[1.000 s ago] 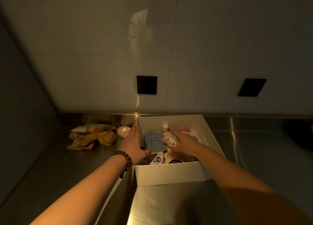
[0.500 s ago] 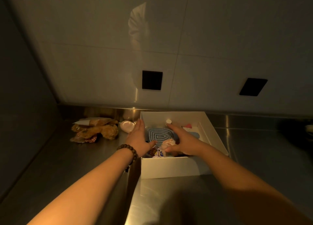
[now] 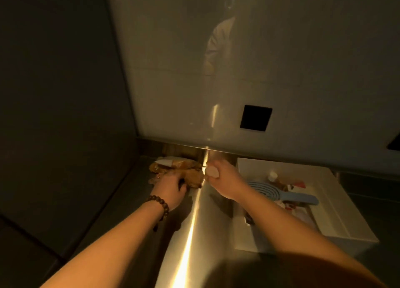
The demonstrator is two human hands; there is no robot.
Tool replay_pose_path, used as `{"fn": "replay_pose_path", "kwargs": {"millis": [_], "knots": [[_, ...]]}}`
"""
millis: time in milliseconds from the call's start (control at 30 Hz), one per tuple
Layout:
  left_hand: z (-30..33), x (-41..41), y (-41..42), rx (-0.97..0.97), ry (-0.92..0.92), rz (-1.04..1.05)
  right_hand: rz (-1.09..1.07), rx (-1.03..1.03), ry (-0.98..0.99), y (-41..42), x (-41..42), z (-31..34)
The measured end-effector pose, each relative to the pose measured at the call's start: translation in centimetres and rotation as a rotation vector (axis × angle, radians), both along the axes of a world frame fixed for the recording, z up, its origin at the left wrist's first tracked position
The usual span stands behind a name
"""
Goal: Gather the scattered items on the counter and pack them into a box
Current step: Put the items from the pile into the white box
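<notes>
The worktop (image 3: 194,233) is brushed stainless steel, smooth and reflective, with a bright streak of light running down it toward the camera. At its back left corner lies a crumpled heap of brown snack packets (image 3: 173,170), glossy and wrinkled, one with a pale paper-like flap; the dim light hides any print on them. The left hand (image 3: 171,190), with a bracelet of dark round beads (image 3: 159,205) at the wrist, lies on the near side of this heap with fingers curled into the wrappers, gripping them. Its fingertips are lost among the folds.

The right hand (image 3: 225,179) is just beside the heap, between it and the box, closed round a small pale rounded object (image 3: 211,171) whose exact nature cannot be told, since most of it is covered by the fingers.

The white cardboard box (image 3: 346,203), open-topped and rectangular with straight walls, stands on the worktop to the right, its near left part hidden behind the right forearm. Inside lie a light blue hairbrush (image 3: 281,193) with an oval vented head and a straight handle, a small bottle with a white cap (image 3: 272,176), and some red and white packets (image 3: 298,187) too dark to read. A black square plate (image 3: 255,117) sits on the glossy pale wall behind.
</notes>
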State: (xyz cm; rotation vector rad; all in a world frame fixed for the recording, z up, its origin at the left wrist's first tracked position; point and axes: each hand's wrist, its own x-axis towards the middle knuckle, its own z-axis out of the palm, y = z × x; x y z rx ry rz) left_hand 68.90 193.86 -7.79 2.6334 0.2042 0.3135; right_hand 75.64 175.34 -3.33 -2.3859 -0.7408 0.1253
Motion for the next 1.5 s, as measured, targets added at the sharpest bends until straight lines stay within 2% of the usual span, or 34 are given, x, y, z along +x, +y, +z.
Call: {"fn": "replay_pose_path", "kwargs": {"millis": [233,400,500,667,800,1000,1067,1300,1500], "knots": [[-2.8,1.5,8.4,0.034,0.021,0.139,0.022,-0.192,-0.055,7.5,3.0,-3.7],[-4.6,4.2,10.8,-0.034,0.066,0.097,0.071,-0.376,-0.122,10.3,6.0,-6.0],[-5.7,5.4,10.7,-0.095,0.102,0.076,0.075,-0.403,-0.106,11.0,7.3,-7.0],[-6.5,6.2,9.7,-0.188,0.118,0.046,0.024,-0.264,-0.13,10.6,8.4,-6.9],[-6.5,6.5,8.5,-0.228,0.107,0.047,-0.098,-0.135,-0.118,8.5,8.9,-5.0],[-6.8,7.2,5.8,0.103,0.162,-0.155,-0.201,0.021,-0.097,4.6,8.4,-2.3],[-6.8,7.2,5.0,0.137,0.161,-0.169,-0.22,0.048,-0.103,3.4,8.0,-1.7],[-4.2,6.2,4.1,0.023,0.047,-0.144,-0.261,0.155,-0.11,0.1,6.1,0.0],[1.2,5.1,2.8,-0.073,-0.126,-0.085,-0.287,0.308,-0.147,-3.1,4.3,2.9]]}}
